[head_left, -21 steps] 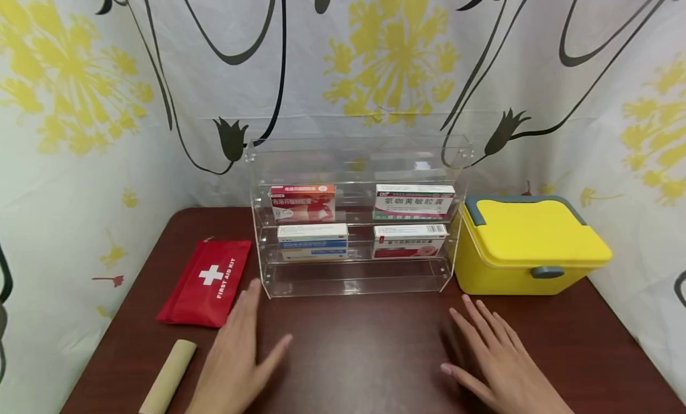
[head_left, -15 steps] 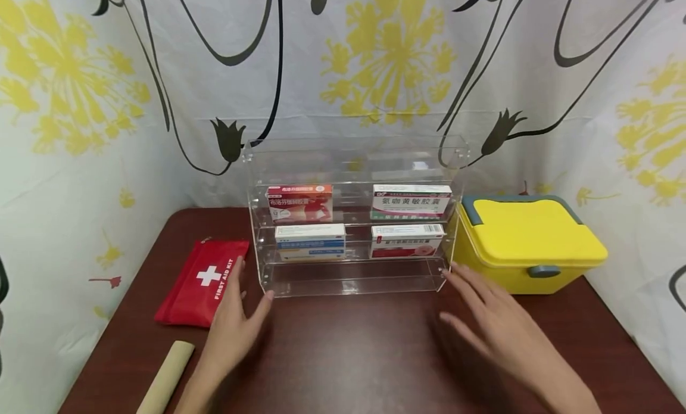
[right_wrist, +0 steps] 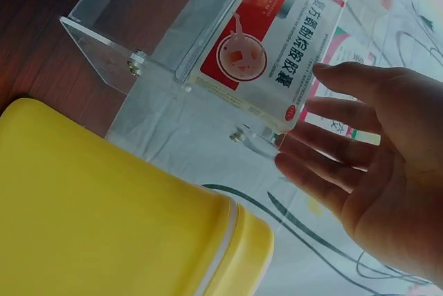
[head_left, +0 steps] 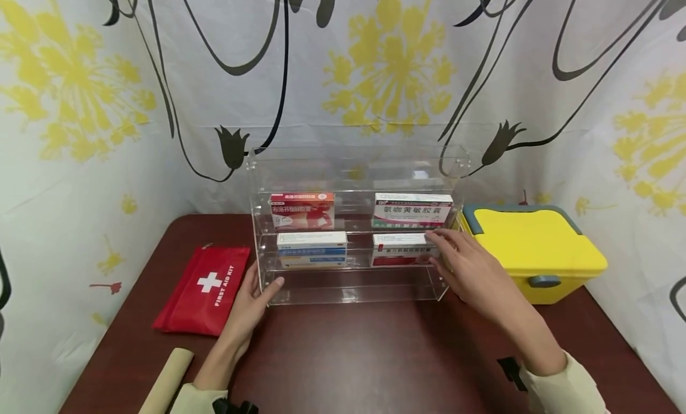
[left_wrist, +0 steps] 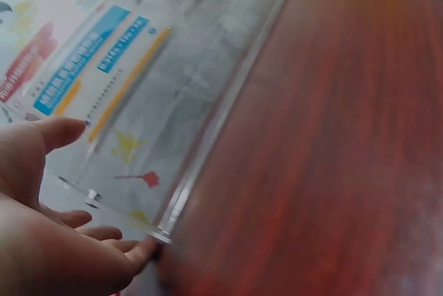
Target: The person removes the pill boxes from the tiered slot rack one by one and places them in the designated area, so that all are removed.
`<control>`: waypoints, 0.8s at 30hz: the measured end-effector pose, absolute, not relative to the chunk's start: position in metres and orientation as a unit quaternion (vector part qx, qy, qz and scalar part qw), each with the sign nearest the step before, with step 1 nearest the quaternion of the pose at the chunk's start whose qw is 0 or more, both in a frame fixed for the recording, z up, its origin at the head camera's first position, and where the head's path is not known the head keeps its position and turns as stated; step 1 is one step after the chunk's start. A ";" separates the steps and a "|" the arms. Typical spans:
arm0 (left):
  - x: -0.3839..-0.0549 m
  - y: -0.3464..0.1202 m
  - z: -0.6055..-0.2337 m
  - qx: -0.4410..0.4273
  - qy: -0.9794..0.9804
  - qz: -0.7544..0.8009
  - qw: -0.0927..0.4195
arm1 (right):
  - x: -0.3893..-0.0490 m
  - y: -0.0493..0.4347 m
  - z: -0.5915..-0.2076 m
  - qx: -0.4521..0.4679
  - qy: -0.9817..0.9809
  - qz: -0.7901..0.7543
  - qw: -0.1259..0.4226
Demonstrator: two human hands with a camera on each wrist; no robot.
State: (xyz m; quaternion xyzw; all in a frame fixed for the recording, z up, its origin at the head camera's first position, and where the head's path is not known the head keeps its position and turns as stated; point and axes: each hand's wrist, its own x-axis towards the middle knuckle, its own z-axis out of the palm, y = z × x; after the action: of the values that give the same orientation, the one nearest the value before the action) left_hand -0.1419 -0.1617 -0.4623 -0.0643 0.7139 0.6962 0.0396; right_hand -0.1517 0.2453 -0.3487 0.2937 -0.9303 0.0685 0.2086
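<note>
A clear acrylic rack stands on the table with medicine boxes on two tiers. My right hand is at the right end of the lower right box, a white and red medicine box. In the right wrist view its thumb and fingers lie by that box's edge, loosely spread; contact is unclear. My left hand is at the rack's lower left corner, thumb in front and fingers outside the side panel. The left wrist view shows the thumb apart from the fingers, near a white and blue medicine box.
A red first aid pouch lies left of the rack, with a beige cylinder nearer the front. A yellow lidded box stands to the right. An orange-red medicine box and a white and pink one fill the upper tier.
Both hands have moved forward from the table's front. The left hand has come to the rack's left corner, the right hand up to the lower right medicine box. The boxes stay in place.
</note>
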 end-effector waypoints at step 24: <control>-0.143 -0.163 -0.478 -0.071 0.700 0.709 0.043 | -0.174 0.248 -0.338 0.280 -0.929 0.165 0.175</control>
State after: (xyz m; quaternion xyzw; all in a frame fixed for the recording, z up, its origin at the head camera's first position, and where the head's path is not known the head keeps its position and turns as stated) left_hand -0.1432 -0.1634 -0.4779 -0.0710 0.7003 0.7091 0.0427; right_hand -0.1742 0.2485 -0.3376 0.2799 -0.9293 0.1653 0.1751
